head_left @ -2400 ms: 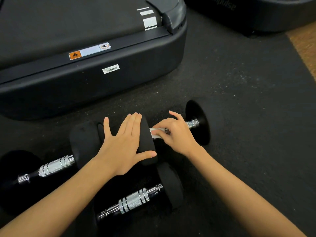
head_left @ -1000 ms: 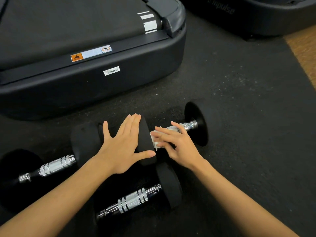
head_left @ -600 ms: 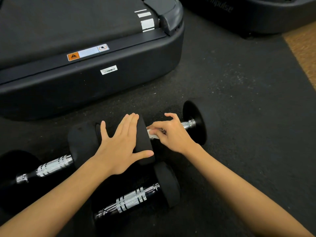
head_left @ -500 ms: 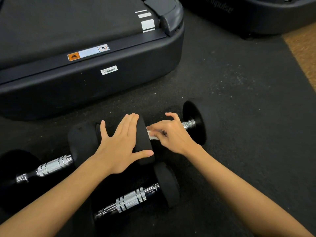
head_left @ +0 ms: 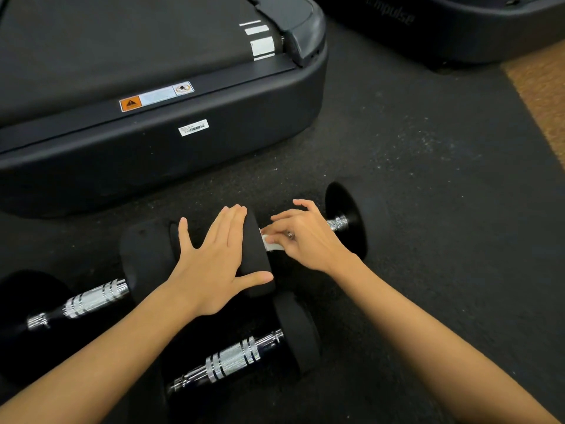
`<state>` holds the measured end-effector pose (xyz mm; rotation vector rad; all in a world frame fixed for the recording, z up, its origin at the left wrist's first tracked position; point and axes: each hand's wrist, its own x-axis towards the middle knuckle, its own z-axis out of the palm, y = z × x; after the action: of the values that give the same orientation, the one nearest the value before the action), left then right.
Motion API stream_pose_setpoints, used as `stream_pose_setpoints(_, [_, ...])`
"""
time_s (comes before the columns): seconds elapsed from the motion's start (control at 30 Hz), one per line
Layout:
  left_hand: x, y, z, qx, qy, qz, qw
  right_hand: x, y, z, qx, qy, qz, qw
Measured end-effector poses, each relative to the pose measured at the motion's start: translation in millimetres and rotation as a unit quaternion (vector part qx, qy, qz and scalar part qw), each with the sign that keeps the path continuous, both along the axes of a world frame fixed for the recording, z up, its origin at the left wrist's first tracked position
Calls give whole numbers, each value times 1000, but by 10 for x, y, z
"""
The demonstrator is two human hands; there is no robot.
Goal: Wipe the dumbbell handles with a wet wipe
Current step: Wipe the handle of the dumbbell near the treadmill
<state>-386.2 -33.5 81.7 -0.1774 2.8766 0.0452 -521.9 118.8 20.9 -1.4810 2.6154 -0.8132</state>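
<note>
Three black dumbbells lie on a dark rubber floor mat (head_left: pixel 428 179), all on the near side of the treadmill base (head_left: pixel 183 154), which serves here as landmark. The far dumbbell (head_left: pixel 351 221), nearest the treadmill's right corner, is the one being wiped. The left hand (head_left: pixel 214 264) lies flat and wide open, fingers spread, palm down on this dumbbell's left weight head (head_left: pixel 258 264). The right hand (head_left: pixel 305 237) is curled over the chrome handle (head_left: pixel 336 223) just right of that head, fingers closed on a white wet wipe (head_left: pixel 270 244); only a small edge of the wipe shows beneath the fingers, against the bar. The handle's bare knurled end is visible between the right hand and the right weight disc. A second dumbbell (head_left: pixel 82 301) lies farther from the treadmill, to the left, its head touching or just beside the held one. A third dumbbell (head_left: pixel 232 359) lies nearest the viewer, under the left forearm. Both show untouched chrome handles.
</note>
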Motion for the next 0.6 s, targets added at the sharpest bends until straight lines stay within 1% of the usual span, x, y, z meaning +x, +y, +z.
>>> stream_pose_setpoints(0.07, [3,0,2,-3,-1,-2,1000,-77,-75,96,37,-30,9,999])
stream_pose_setpoints(0.13, [3,-10,-3,-4,-4,-2,1000,-122,-146,165,52,-41,27,997])
stream_pose_setpoints(0.23, [-10,-20,1,-1,-9,0,1000,-86,-171,171,72,0,50,996])
stream_pose_setpoints(0.33, [-16,-27,-8,2,-9,-1,1000,3,-31,78,37,26,55,997])
stream_pose_setpoints(0.47, [-10,-24,-10,15,-4,3,1000,174,193,-54,-53,-26,35,998])
stream_pose_setpoints(0.6, [1,-14,-15,13,-1,0,1000,299,255,-147,-53,-27,14,998])
